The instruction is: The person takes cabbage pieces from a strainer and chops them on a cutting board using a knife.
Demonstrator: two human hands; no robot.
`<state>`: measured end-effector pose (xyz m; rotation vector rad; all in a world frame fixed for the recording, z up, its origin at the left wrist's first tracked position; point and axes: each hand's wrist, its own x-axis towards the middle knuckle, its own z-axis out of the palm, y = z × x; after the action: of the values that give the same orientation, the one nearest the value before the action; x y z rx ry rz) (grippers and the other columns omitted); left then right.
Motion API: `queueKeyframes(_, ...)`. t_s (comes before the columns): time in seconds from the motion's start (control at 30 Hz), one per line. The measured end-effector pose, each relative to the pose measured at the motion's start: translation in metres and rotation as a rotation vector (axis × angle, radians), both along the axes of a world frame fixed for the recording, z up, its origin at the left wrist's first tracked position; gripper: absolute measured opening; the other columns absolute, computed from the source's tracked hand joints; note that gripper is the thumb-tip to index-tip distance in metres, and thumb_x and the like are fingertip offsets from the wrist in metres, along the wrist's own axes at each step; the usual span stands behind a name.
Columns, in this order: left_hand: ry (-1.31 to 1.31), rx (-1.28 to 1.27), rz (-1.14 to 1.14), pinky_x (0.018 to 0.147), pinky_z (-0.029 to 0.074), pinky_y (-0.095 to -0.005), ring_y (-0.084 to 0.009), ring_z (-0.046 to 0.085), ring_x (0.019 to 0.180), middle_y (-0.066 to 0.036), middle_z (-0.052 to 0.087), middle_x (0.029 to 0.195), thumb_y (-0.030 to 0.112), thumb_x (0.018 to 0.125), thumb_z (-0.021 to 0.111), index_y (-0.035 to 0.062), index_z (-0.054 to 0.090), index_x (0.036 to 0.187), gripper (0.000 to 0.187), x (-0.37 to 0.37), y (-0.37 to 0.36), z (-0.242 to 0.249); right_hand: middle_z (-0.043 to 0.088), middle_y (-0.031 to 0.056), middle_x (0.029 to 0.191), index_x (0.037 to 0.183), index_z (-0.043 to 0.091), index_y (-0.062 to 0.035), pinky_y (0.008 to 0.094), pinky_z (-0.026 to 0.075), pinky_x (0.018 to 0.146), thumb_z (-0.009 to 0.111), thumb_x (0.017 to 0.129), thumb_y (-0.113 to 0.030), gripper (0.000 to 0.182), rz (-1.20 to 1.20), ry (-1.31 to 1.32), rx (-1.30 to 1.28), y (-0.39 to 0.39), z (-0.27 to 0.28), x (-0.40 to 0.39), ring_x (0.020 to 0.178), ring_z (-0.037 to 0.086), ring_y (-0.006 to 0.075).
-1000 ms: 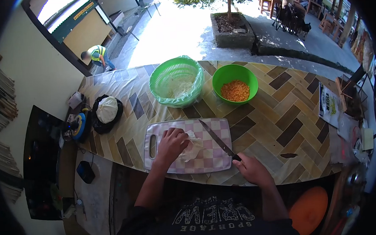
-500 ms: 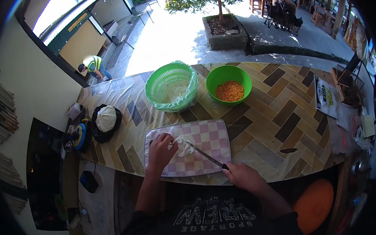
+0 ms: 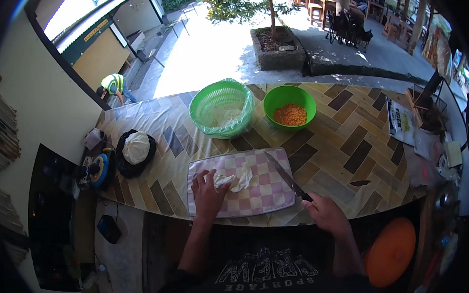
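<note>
My right hand (image 3: 325,213) grips the black handle of a kitchen knife (image 3: 285,174). Its blade points up and left over the right part of a pink-and-white checked cutting board (image 3: 272,200), apart from the food. On the board's left half, my left hand (image 3: 209,191) has its fingers curled at crumpled white leafy pieces (image 3: 223,181) that look like cabbage. Another white piece (image 3: 244,175) lies just right of them. What sits under the fingers is partly hidden.
Behind the board stand a plastic-lined green basket (image 3: 197,114) with white shreds and a green bowl (image 3: 309,97) of orange bits. A round white cabbage-like head (image 3: 136,147) rests in a black bag at left. Packets (image 3: 403,122) lie at right. A person in a hi-vis vest (image 3: 113,84) bends beyond.
The knife has moved right, away from the white pieces, with its tip now farther up the board. The pieces now lie as separate clumps. My left hand has stayed beside them.
</note>
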<state>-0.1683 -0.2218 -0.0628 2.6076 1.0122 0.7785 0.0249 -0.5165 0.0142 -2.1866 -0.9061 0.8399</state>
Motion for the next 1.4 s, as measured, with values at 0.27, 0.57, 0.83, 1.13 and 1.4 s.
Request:
queueKeyframes(0.27,-0.071,-0.787,-0.408,0.097,0.050,-0.0450,-0.0344,0.064,0.112,-0.016,0.068,0.120,0.015,0.095,0.069,0.0055,0.059,0.135,0.043,0.009,-0.055,0.004,0.060,0.0052,0.070,0.101,0.056,-0.0016,0.0346,0.048,0.064,0.050,0.110,-0.030,0.030,-0.217,0.295,0.193,0.002,-0.045,-0.056,0.064,0.059,0.0151)
queueKeyframes(0.57,-0.209,-0.026,-0.224,0.103,0.046,-0.0471,-0.0345,0.062,0.115,-0.014,0.069,0.110,0.011,0.091,0.071,0.0053,0.072,0.115,0.025,-0.021,-0.016,-0.014,0.060,0.0029,0.069,0.097,0.054,-0.0033,0.0317,0.047,0.059,0.053,0.109,-0.028,0.027,-0.395,0.301,0.223,-0.036,-0.037,-0.118,0.062,0.058,0.0121)
queueKeyframes(0.83,-0.293,-0.243,-0.281,0.092,0.050,-0.0437,-0.0323,0.066,0.101,-0.016,0.073,0.101,0.013,0.095,0.069,0.0029,0.072,0.115,0.023,-0.020,0.039,-0.025,0.060,0.0019,0.069,0.097,0.055,-0.0043,0.0303,0.047,0.059,0.054,0.109,-0.028,0.027,-0.443,0.347,0.268,-0.049,-0.046,-0.160,0.061,0.058,0.0106)
queueKeyframes(1.13,-0.132,-0.670,-0.427,0.070,0.049,-0.0314,-0.0121,0.061,0.074,-0.009,0.070,0.082,0.017,0.101,0.070,0.0021,0.058,0.122,0.028,0.005,0.040,0.008,0.060,0.0016,0.072,0.109,0.059,-0.0020,0.0314,0.047,0.054,0.052,0.109,-0.028,0.027,-0.353,0.144,0.044,-0.012,-0.044,-0.126,0.059,0.057,0.0114)
queueKeyframes(1.4,-0.113,-0.957,-0.712,0.074,0.048,-0.0308,-0.0111,0.059,0.081,-0.006,0.067,0.086,0.012,0.103,0.066,0.0066,0.051,0.121,0.024,0.066,0.011,0.003,0.068,0.0145,0.077,0.112,0.062,0.0011,0.0432,0.052,0.074,0.055,0.106,-0.033,0.035,-0.360,0.068,0.190,0.016,-0.063,-0.065,0.075,0.070,0.0296)
